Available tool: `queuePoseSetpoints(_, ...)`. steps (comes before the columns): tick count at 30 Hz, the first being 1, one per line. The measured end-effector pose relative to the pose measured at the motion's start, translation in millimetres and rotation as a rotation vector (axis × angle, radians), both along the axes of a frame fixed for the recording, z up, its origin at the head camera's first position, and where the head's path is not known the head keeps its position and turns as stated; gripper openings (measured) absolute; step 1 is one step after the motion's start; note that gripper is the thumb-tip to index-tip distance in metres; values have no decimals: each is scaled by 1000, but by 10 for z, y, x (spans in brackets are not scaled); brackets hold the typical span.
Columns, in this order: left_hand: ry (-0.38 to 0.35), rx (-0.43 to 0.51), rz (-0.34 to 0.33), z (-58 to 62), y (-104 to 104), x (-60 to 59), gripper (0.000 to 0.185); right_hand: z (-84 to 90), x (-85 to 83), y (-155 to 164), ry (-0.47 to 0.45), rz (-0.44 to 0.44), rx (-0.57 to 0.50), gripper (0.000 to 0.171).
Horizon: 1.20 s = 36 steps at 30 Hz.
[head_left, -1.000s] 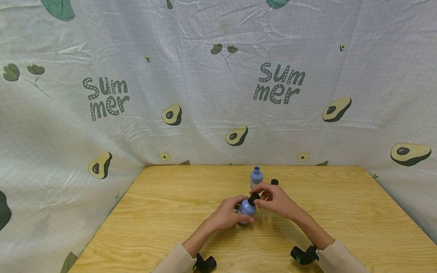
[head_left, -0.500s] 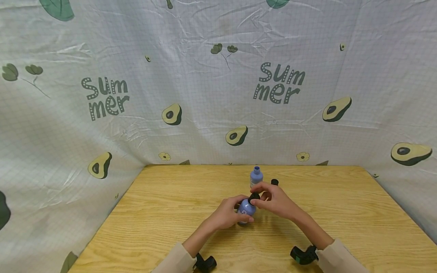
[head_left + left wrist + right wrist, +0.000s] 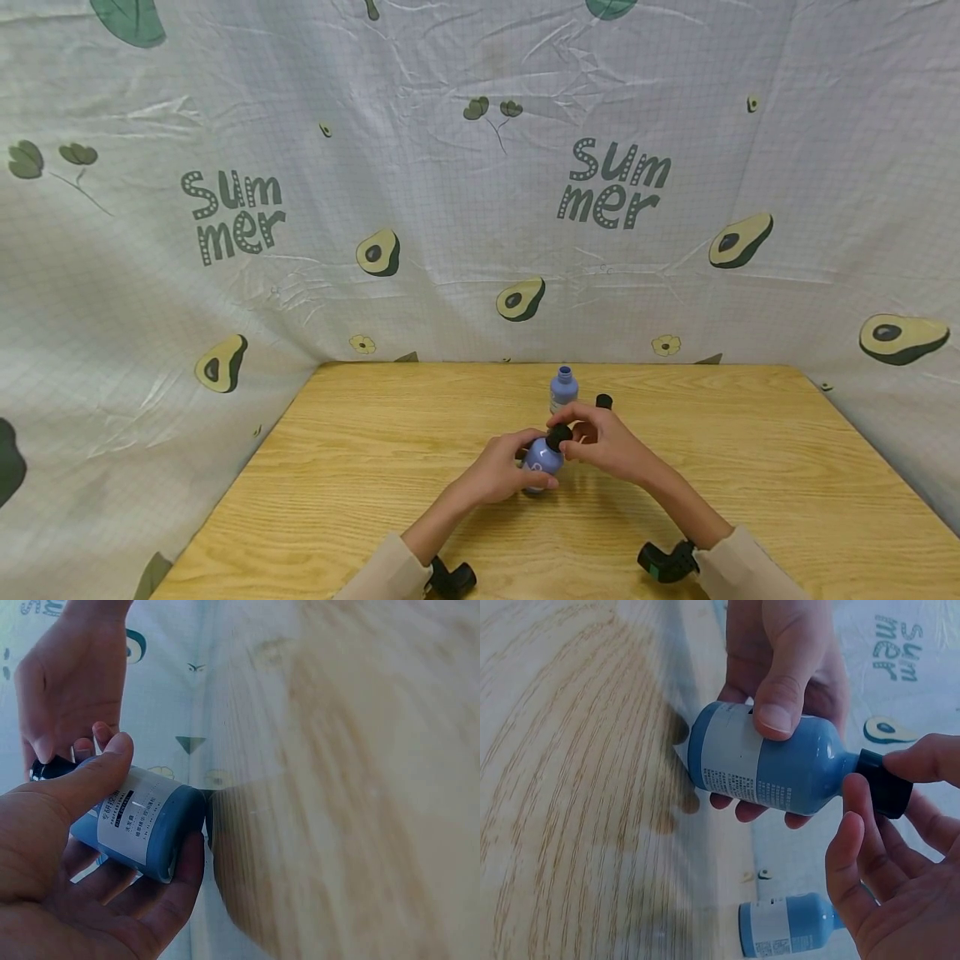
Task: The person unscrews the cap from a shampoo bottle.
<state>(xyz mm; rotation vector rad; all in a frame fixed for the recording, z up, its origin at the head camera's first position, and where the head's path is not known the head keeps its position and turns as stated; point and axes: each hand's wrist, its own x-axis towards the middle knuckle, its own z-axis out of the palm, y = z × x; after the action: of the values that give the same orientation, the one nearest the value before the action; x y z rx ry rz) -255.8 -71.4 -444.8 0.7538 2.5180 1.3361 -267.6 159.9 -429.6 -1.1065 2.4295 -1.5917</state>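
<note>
My left hand (image 3: 497,473) grips a blue bottle (image 3: 543,457) round its body, thumb on the near side and fingers behind. The bottle leans to the right, its base close over the table. A white label with small print (image 3: 133,814) shows in the left wrist view. On its neck sits a black cap (image 3: 885,784), which my right hand (image 3: 606,440) pinches between thumb and fingertips. In the right wrist view, the ring and little fingers stand off the cap. Behind the hands, a second blue bottle (image 3: 563,388) stands upright with its mouth uncovered.
Just beyond my right hand a black round top (image 3: 603,401) shows, its lower part hidden by the hand. The wooden table (image 3: 360,467) ends at a white curtain (image 3: 450,192) printed with avocados. Black wrist devices (image 3: 667,562) sit below both hands.
My right thumb slides left over the cap at half a second ago, then back right now. The left hand and the bottle keep their place.
</note>
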Motion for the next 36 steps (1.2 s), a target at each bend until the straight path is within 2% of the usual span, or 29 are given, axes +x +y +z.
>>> queuePoseSetpoints(5,-2,0,-2,-1,8,-1,53,13,2,2,0,2,-1,31)
queuePoseSetpoints(13,3,2,-1,-4,7,1,55,11,3,14,-42,-103,52,33)
queuePoseSetpoints(16,2,3,-2,-2,6,1,56,5,-1,15,-37,-117,63,33)
queuePoseSetpoints(27,-2,3,8,12,10,1,55,45,0,9,-22,-32,14,25)
queuePoseSetpoints(36,-11,5,6,17,14,2,55,51,11,1,-37,-42,20,31)
